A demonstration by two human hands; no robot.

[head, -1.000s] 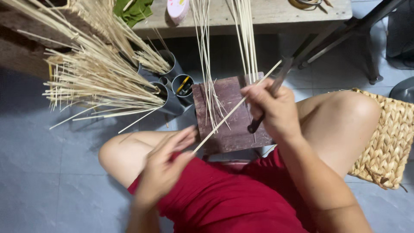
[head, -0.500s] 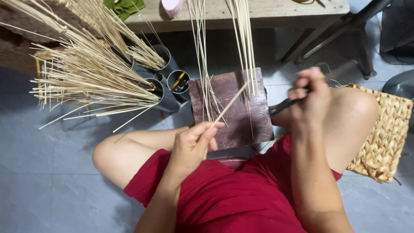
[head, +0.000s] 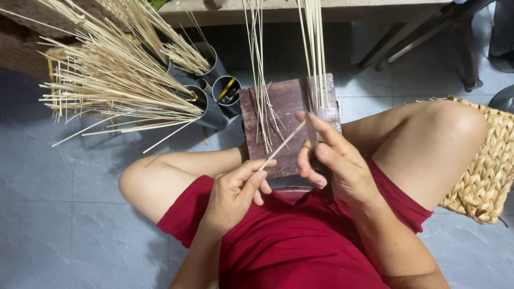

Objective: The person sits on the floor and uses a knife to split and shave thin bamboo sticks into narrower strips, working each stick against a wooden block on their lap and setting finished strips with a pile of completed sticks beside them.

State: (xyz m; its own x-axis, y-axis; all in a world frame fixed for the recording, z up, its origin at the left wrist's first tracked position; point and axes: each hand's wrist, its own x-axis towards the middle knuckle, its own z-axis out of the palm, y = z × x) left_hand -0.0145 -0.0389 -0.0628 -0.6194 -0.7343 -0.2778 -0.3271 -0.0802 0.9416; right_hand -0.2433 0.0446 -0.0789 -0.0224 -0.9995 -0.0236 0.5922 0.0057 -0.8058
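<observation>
My left hand (head: 235,190) pinches the near end of a thin pale bamboo stick (head: 282,144) that slants up to the right. The stick's far tip meets the fingers of my right hand (head: 329,158), which is curled over a dark-handled tool (head: 321,172), mostly hidden by the palm. Both hands hover over a worn reddish wooden block (head: 278,115) standing between my knees. Several long thin sticks (head: 259,80) hang down across the block from above.
Grey tube containers (head: 214,64) at the left hold fanned bundles of bamboo sticks (head: 118,85). One small tube (head: 227,91) holds pens or tools. A wooden bench (head: 342,10) with dark metal legs (head: 412,40) is ahead. A woven straw seat (head: 482,171) lies under my right leg.
My right hand has swung back from the right, over my knee, to the block and now meets the stick's tip. My left hand has kept the stick and lowered slightly.
</observation>
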